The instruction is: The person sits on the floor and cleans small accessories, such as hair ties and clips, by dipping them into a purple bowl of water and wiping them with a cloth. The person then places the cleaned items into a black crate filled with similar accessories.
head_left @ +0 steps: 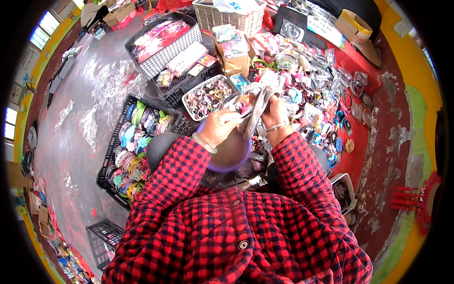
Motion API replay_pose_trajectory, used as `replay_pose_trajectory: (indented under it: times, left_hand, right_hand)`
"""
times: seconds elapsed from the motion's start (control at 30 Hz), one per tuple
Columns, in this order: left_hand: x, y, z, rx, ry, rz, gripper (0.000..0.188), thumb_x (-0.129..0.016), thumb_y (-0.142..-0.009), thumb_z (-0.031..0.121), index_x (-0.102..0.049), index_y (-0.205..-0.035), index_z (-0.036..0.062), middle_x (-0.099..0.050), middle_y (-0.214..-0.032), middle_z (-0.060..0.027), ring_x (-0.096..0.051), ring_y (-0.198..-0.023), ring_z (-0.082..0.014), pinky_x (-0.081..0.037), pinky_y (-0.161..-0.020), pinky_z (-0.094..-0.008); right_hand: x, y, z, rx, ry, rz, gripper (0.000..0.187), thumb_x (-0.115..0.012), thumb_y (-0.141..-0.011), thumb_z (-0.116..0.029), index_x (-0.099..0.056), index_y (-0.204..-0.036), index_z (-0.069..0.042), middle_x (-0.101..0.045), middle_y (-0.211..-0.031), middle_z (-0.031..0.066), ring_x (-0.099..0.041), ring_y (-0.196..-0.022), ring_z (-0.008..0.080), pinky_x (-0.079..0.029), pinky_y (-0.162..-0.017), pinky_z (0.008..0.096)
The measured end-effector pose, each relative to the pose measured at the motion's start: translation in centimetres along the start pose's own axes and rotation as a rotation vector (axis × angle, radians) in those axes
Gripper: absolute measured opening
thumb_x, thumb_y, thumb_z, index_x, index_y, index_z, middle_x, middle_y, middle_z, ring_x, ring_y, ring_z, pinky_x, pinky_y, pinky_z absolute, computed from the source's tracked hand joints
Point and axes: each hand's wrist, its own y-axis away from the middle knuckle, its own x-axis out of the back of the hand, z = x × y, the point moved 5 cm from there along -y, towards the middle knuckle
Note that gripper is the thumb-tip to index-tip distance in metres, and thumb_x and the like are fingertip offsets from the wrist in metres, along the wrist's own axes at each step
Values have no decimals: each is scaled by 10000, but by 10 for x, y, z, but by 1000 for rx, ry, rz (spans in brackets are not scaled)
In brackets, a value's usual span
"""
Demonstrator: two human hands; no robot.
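Observation:
My right hand [275, 115] is closed around a grey-brown, fuzzy-looking strip of cloth [256, 113] that hangs down in folds in front of my chest. Fingers and thumb of my left hand [217, 128] are pinched together at the cloth's left side, on something pale that I cannot make out. Below both hands sits a purple-rimmed basin [249, 154], partly hidden by my left hand and sleeve. Just beyond my left hand is a white basket [188, 108] full of hair ties and small bands.
A large heap of packaged hair accessories [302, 90] spreads over red sheeting at the right. To the left, a black crate [105, 168] holds colourful headbands. Further off stand a grey crate [156, 64] of packets, a cardboard box [239, 64] and a beige crate [204, 16].

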Motion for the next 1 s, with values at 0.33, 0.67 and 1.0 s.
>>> replay_pose_trajectory:
  times: [0.33,0.67,1.0]
  left_hand:
    - [25,4,-30,440,785,226,151,-501,-895,107,-572,-946,-17,-570,-695,-45,-534,-623,-115,-431,-602,-232]
    - [20,2,-37,511,1126,336,147,-484,-894,68,-543,-1010,-1,-580,-741,-45,-546,-626,-112,-448,-588,-228]
    - [16,7,-46,549,866,217,38,-568,-819,-5,-560,-849,18,-584,-734,-31,-553,-623,-92,-442,-572,-189]
  right_hand:
    - [2,-18,-65,182,115,-158,474,-442,-898,-428,-489,-1171,-43,-573,-1105,122,-521,-1047,233,-433,-859,408]
    - [0,-2,-53,220,437,-339,835,-752,-573,-533,-514,-1139,33,-605,-1038,132,-603,-911,252,-499,-789,377]
    - [-9,15,26,-327,80,-317,488,-708,-725,-364,-551,-1040,-26,-618,-929,112,-599,-827,246,-521,-730,395]
